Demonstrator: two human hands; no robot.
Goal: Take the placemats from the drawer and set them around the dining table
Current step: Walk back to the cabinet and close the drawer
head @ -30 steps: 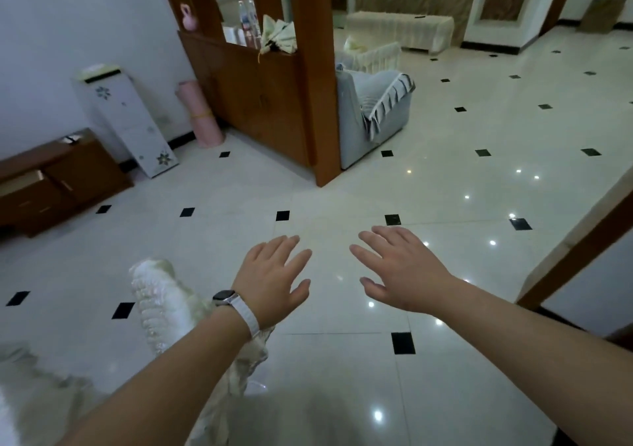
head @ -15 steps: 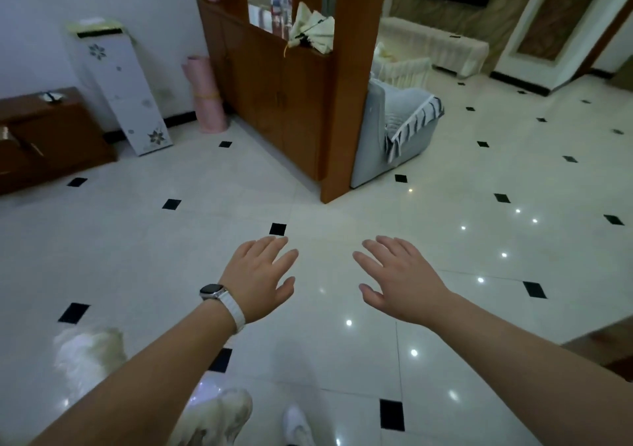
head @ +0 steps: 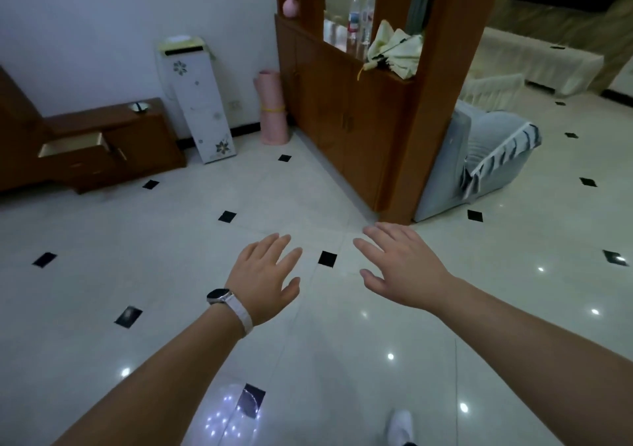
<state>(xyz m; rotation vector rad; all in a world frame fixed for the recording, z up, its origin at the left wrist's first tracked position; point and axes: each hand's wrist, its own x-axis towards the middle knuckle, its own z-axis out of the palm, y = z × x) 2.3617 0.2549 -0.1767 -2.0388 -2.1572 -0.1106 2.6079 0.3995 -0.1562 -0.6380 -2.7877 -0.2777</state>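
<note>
— Where are the hands?

— Both reach forward over the tiled floor, palms down. The left hand, with a white-strapped watch at its wrist, and the right hand hang side by side and apart, with one black floor diamond showing between them.

— And the fingers?

— The fingers of both hands are straight and slightly spread — they grip nothing and touch nothing.

— The drawer?

— The drawer stands pulled open at the upper left of a low wooden cabinet against the wall, at the floor's far left edge, well apart from the hands. Its inside looks pale; what lies in it I cannot tell.

— What else is there?

— A small metal bowl sits on the cabinet top near its right end. A tall white stand with flower prints leans just beside that end. A rolled pink mat stands upright next to the wooden divider. On the divider's ledge are a pink ornament, bottles and a folded pale umbrella. A grey armchair sits behind the divider's post — and a white shoe shows at the bottom edge.
</note>
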